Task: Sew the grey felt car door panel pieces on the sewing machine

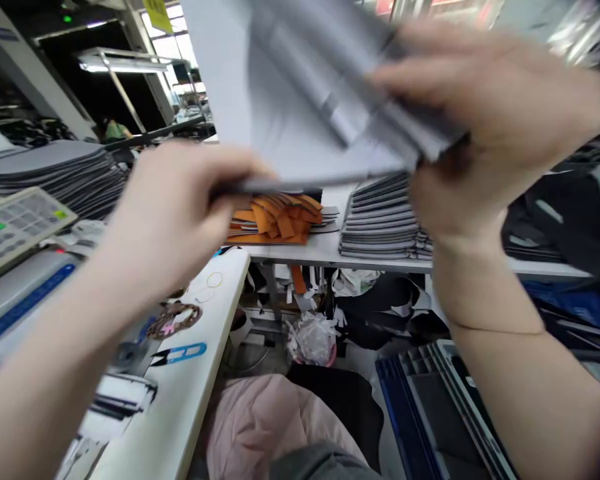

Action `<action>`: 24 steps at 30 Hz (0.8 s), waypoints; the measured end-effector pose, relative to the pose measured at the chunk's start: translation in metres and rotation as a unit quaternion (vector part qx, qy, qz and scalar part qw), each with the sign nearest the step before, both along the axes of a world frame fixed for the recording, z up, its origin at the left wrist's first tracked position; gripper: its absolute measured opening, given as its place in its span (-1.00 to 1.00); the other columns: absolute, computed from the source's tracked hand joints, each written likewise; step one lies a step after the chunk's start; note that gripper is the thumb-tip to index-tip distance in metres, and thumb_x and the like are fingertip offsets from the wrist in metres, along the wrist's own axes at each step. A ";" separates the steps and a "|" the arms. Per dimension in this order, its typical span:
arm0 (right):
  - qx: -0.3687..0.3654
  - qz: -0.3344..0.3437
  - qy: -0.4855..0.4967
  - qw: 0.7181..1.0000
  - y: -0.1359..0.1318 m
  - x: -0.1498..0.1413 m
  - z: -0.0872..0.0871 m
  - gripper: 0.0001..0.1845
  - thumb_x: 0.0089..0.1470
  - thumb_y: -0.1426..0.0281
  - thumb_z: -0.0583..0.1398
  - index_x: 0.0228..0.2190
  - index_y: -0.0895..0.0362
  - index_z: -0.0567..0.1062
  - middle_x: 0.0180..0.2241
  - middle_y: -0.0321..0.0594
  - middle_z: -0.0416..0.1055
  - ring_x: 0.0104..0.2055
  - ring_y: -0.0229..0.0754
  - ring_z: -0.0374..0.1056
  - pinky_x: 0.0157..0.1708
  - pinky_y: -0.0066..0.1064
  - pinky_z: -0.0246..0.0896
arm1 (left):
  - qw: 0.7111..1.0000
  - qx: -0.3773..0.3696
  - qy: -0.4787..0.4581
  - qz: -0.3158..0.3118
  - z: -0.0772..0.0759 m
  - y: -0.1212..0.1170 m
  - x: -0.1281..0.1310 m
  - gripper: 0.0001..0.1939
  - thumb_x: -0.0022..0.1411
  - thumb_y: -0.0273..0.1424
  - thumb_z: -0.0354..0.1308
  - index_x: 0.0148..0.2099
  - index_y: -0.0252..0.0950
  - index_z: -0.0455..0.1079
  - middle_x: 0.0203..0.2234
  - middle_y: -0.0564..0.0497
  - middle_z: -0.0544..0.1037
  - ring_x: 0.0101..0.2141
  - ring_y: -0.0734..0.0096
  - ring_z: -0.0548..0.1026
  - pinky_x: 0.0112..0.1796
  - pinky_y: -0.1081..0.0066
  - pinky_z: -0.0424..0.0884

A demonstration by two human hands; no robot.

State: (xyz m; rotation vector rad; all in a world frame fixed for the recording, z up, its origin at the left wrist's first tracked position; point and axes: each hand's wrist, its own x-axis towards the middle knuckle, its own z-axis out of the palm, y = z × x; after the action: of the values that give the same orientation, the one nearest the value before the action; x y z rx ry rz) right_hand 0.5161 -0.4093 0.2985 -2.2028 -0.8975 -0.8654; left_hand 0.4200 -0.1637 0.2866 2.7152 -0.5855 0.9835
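Observation:
A grey fabric panel (300, 143) with strips across its face is raised in front of me, blurred by motion. My left hand (190, 200) pinches its lower left edge between thumb and fingers. On the other side my right hand (490, 113) grips the folded, thicker right end, fingers above and thumb underneath. Behind and below the panel, a neat stack of grey pieces (380, 217) lies on the white back table (325, 252). Beside that stack is a pile of orange strips (280, 217), partly hidden by the panel.
At left stands a sewing machine with a control panel (20, 233). Blue thread snips (180, 353) and a brown hair tie (175, 320) lie on its white table (215, 333). More grey panels (55, 173) are stacked behind. A crate (435, 407) sits low right; a scrap-filled bin (313, 340) stands below.

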 end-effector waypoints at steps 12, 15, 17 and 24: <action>-0.158 -0.298 -0.067 0.939 -0.115 0.142 -0.069 -0.26 0.13 0.27 -0.18 -0.69 0.32 0.62 -0.13 0.27 0.52 -0.05 0.33 0.38 -0.33 0.12 -0.04 | 0.985 -0.030 0.148 -0.078 -0.126 -0.011 0.023 -0.44 0.02 -0.77 -0.10 -0.10 -0.21 0.53 -0.22 0.04 0.67 -0.26 0.31 0.65 -0.20 0.36 0.61; -0.082 -0.236 -0.089 0.964 -0.033 0.136 -0.089 -0.55 0.12 0.43 0.01 -0.26 0.25 0.69 0.23 0.21 0.28 0.22 0.27 0.17 -0.07 0.04 0.04 | 0.958 -0.099 0.267 -0.033 -0.161 0.011 -0.027 -0.38 -0.01 -0.77 -0.13 -0.08 -0.17 0.55 -0.21 0.06 0.68 -0.23 0.36 0.65 -0.17 0.41 0.59; -0.141 -0.123 0.064 0.980 0.045 0.136 -0.114 -0.57 0.15 0.53 0.03 -0.08 0.26 0.62 0.18 0.18 0.32 0.25 0.10 0.14 0.09 -0.11 0.05 | 0.923 -0.123 0.365 0.015 -0.176 0.020 -0.055 -0.36 -0.03 -0.75 -0.13 -0.07 -0.15 0.56 -0.18 0.06 0.67 -0.18 0.34 0.65 -0.13 0.42 0.57; -0.165 -0.107 0.256 0.946 0.246 0.154 -0.177 -0.65 0.26 0.33 0.18 0.00 0.28 0.47 0.07 0.07 0.42 0.08 -0.02 0.35 0.08 -0.10 0.18 | 0.809 -0.252 0.507 0.157 -0.205 0.033 -0.155 -0.57 0.26 -0.58 -0.08 -0.05 -0.17 0.56 -0.10 0.00 0.64 -0.07 0.30 0.60 -0.06 0.47 0.46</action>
State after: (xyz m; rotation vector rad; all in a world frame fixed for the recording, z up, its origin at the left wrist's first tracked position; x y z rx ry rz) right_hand 0.6699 -0.1635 0.1212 -2.6708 -0.5820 -0.2024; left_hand 0.2647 -0.1309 0.0811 2.3660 0.3014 -0.3378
